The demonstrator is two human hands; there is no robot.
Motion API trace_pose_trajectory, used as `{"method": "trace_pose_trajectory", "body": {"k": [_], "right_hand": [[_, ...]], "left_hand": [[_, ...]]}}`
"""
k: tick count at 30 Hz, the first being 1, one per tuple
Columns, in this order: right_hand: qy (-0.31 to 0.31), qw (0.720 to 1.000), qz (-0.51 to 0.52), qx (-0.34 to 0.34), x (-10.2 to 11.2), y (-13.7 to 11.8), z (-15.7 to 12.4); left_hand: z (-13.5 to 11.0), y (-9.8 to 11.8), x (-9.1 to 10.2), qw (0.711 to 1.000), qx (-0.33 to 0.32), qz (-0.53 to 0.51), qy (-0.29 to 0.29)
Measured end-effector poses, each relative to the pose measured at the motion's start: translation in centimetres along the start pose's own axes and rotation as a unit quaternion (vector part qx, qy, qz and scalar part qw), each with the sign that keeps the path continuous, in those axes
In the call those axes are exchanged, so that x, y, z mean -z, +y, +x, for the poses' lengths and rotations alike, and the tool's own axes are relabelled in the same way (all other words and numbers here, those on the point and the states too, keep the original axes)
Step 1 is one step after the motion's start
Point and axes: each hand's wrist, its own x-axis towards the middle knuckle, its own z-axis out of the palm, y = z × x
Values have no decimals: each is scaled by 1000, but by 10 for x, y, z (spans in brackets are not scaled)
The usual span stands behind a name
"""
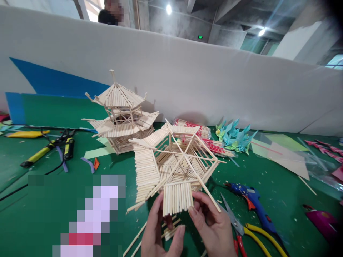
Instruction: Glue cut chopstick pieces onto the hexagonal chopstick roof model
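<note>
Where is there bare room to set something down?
The green table looks mostly bare between the glue gun and purple tool; another patch lies between the orange scrap and near model. It's crowded around both hands: loose sticks, yellow-handled tool.

L hand [153,228], R hand [213,228], prob. curled

I have the stick frame [184,155] in the middle, with the stick pagoda [120,130] behind it to the left and stick bundles [213,146] behind it to the right; on the table [278,180], pliers [49,147] lie far left, scissors [236,223] and the glue gun [254,200] right.
</note>
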Motion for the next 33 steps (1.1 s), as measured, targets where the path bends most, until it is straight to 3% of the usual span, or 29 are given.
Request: {"method": "trace_pose_trajectory", "body": {"k": [11, 15, 20, 25, 27, 29, 33], "right_hand": [[-33, 998, 41, -23, -1, -5, -2], [-15, 997, 62, -33, 2, -7, -6], [-62, 996, 27, -55, 23, -6, -20], [-24, 997, -72, -7, 49, -2, -32], [-18, 997, -79, 7, 53, 2, -36], [-17, 997, -77, 15, 54, 7, -39], [-15, 996, -76, 36, 56, 21, -44]], "left_hand": [[0, 1, 0, 1000, -6, 6, -20], [3, 4, 3, 999, -18, 1, -39], [1, 12, 11, 997, -71, 9, -39], [-7, 21, 26, 986, -158, 55, -24], [-9, 22, 35, 974, -172, 136, -53], [-9, 20, 45, 949, -177, 231, -120], [-6, 15, 58, 865, -236, 381, -227]]}}
